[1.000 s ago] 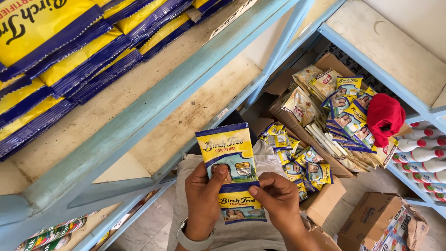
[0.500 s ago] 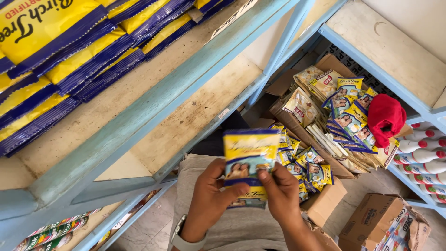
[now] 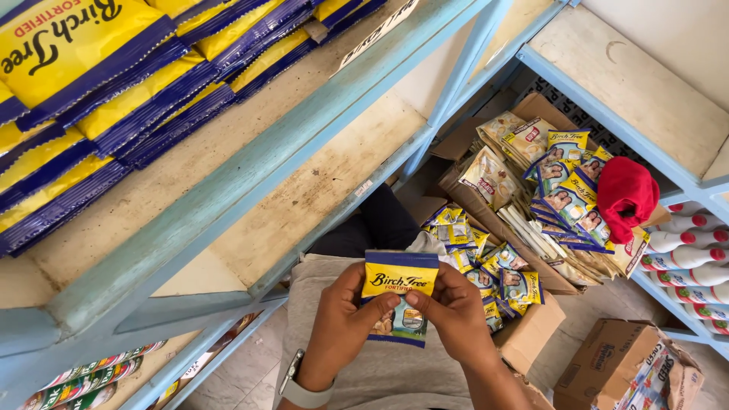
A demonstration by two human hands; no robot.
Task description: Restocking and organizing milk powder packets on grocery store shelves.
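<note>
Both my hands hold one small yellow and blue sachet [image 3: 399,298] upright in front of my lap. My left hand [image 3: 343,326] pinches its left edge, thumb across the front. My right hand [image 3: 454,313] pinches the right edge, thumb on the front too. A wristwatch sits on my left wrist. Just beyond my hands, an open cardboard box [image 3: 531,334] holds several more of the same sachets [image 3: 486,254].
Large yellow and blue pouches [image 3: 114,83] lie stacked on the pale blue wooden shelf [image 3: 250,175] at upper left. A red cloth [image 3: 626,193] rests on strips of sachets [image 3: 562,182] in boxes. White bottles with red caps [image 3: 687,262] line the right shelf. A carton [image 3: 630,372] stands at lower right.
The two joined sachets I held a second ago now show as a single sachet, held lower and squarely between both hands.
</note>
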